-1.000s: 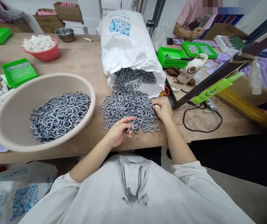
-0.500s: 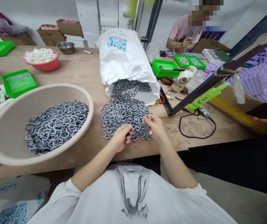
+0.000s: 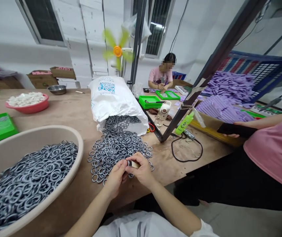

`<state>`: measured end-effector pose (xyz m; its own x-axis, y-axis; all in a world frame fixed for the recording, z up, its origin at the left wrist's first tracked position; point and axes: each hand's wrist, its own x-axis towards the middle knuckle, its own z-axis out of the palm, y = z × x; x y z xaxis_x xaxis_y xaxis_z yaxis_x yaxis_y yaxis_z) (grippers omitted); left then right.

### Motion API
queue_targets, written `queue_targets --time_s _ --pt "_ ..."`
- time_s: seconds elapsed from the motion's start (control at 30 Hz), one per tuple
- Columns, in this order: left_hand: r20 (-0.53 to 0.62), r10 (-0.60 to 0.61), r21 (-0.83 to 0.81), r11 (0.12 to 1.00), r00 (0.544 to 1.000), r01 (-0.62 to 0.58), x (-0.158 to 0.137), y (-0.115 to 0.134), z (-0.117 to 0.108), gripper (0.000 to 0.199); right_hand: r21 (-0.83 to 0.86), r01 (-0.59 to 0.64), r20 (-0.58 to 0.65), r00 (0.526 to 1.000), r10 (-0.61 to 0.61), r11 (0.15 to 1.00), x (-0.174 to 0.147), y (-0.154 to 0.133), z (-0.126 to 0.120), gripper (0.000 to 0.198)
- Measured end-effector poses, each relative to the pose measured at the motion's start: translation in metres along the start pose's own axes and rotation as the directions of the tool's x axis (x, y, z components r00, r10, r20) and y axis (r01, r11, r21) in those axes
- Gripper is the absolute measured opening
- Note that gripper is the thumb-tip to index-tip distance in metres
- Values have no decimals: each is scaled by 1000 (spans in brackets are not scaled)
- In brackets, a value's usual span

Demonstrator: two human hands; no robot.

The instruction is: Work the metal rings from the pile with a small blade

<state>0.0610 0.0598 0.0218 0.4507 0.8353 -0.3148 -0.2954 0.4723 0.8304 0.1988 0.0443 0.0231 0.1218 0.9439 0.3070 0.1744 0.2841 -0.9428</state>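
My right hand (image 3: 142, 170) is closed around a small cream-coloured piece with a dark end (image 3: 134, 164); its exact kind does not show. Against that dark end, my left hand (image 3: 117, 173) has its fingertips pinched, and whatever lies inside them is hidden. Both hands meet over the near edge of a pile of grey rings (image 3: 113, 148). The pile spills from the mouth of a white sack (image 3: 118, 102) lying on its side. To the left, a large beige basin (image 3: 78, 135) holds many more such rings (image 3: 39, 181).
A red bowl of white pieces (image 3: 42, 107) and a green tray (image 3: 13, 130) stand left. A dark metal frame post (image 3: 177, 120), a cable (image 3: 187, 160) and a green bottle (image 3: 184, 123) are right. Someone in pink stands at right holding a dark object (image 3: 237, 130); another person (image 3: 161, 77) sits behind.
My hands have come together from apart over the pile, and the pale piece now sits between them. The view has tilted up and shifted, bringing the fan and windows into sight.
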Motion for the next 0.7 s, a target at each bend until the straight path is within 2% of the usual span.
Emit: queue_targets --time_s 0.23,0.47,0.7 --pt "14 -4 0 1000 1000 4 -1 -3 0 57 -24 -8 8 1000 8 1000 -1 0 3 34" --pt "-59 -23 0 1000 998 23 -1 -1 3 62 -42 71 -64 995 -73 997 -5 5 6 28" --pt "-10 -21 29 999 1000 22 -2 -1 3 62 -17 80 -46 996 -81 997 -6 9 6 26"
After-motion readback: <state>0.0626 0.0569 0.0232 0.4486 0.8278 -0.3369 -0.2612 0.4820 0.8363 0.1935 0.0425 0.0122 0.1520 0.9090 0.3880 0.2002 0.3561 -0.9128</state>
